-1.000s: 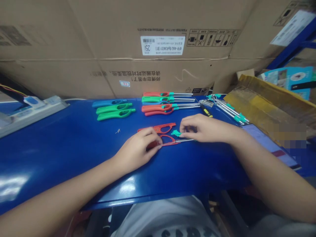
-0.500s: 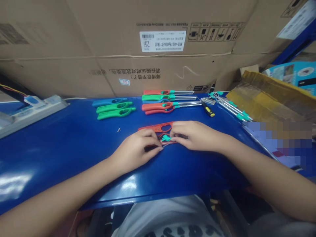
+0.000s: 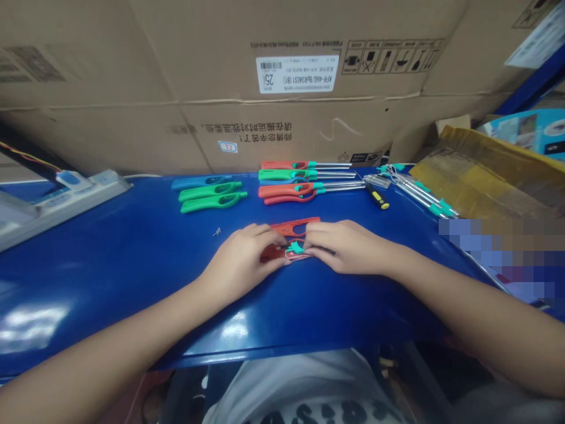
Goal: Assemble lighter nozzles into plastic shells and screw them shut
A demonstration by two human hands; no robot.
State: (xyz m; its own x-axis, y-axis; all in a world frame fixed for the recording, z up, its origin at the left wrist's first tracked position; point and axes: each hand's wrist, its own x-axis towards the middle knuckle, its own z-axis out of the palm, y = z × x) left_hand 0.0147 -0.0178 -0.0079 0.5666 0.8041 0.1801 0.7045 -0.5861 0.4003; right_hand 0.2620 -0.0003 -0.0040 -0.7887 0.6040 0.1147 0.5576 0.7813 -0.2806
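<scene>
An open red lighter shell half (image 3: pixel 269 252) lies on the blue table between my hands, with a teal trigger piece (image 3: pixel 297 248) and thin wires in it. My left hand (image 3: pixel 242 256) is closed, its thumb and fingertips gripping the shell's left part and a wire end. My right hand (image 3: pixel 351 247) pinches at the right end of the same lighter, fingertips against the teal piece; its palm side hides that end. Just behind, the matching red shell half (image 3: pixel 286 227) lies apart, partly covered by my hands.
Assembled lighters (image 3: pixel 291 191) with metal tubes lie behind, beside green and blue shells (image 3: pixel 214 202). A black-yellow screwdriver (image 3: pixel 378 197) and tubes with teal parts (image 3: pixel 428 197) are right. Small screws (image 3: pixel 216 232) lie left, a power strip (image 3: pixel 92 194) farther left. Cardboard (image 3: pixel 198 59) stands behind.
My left fingertips have shifted slightly at the shell, and the wires now lie closer around the teal piece. My right hand has barely moved; the whole view has shifted a little.
</scene>
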